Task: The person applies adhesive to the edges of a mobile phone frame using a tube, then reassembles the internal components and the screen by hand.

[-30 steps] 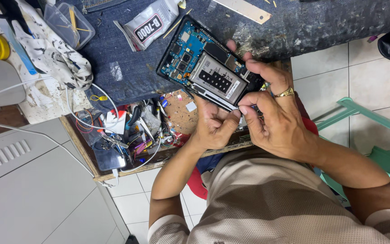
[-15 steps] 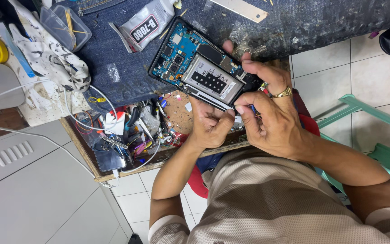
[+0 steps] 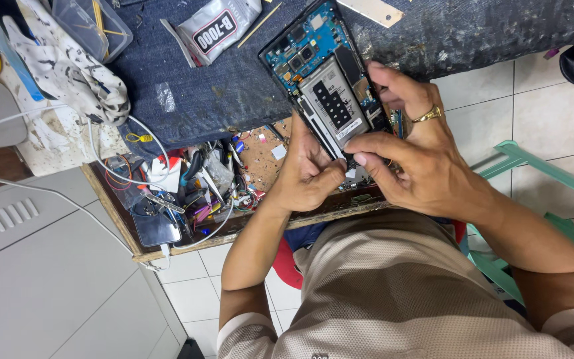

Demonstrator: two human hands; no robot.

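The table (image 3: 187, 100), covered with a dark blue cloth, fills the upper half of the view; its near edge runs along a worn wooden tray (image 3: 134, 249) crowded with wires and small parts. A stained white rag (image 3: 68, 66) lies at the table's far left corner, with a clear plastic box (image 3: 94, 23) just beside it and a grey glue pouch (image 3: 217, 26) near the far edge.

The opened smartphone (image 3: 327, 93), back cover off, lies tilted over the near edge of the table toward the right, its blue circuit board (image 3: 297, 50) at the far end and its grey battery (image 3: 333, 103) in the middle. Both hands meet at its near end.

The right hand (image 3: 426, 166), with a gold ring (image 3: 428, 115), wraps the phone's right side; its grip is clenched on the phone, thumb pressed at the lower end of the battery. The left hand (image 3: 307, 176) is curled, fingertips pinched against the phone's lower left edge, touching the right thumb; I cannot tell whether it holds a tool.

A dark phone (image 3: 156, 228) rests in the tray's left corner, under white cables (image 3: 111, 149). A thin wooden stick (image 3: 260, 24) lies just left of the circuit board.
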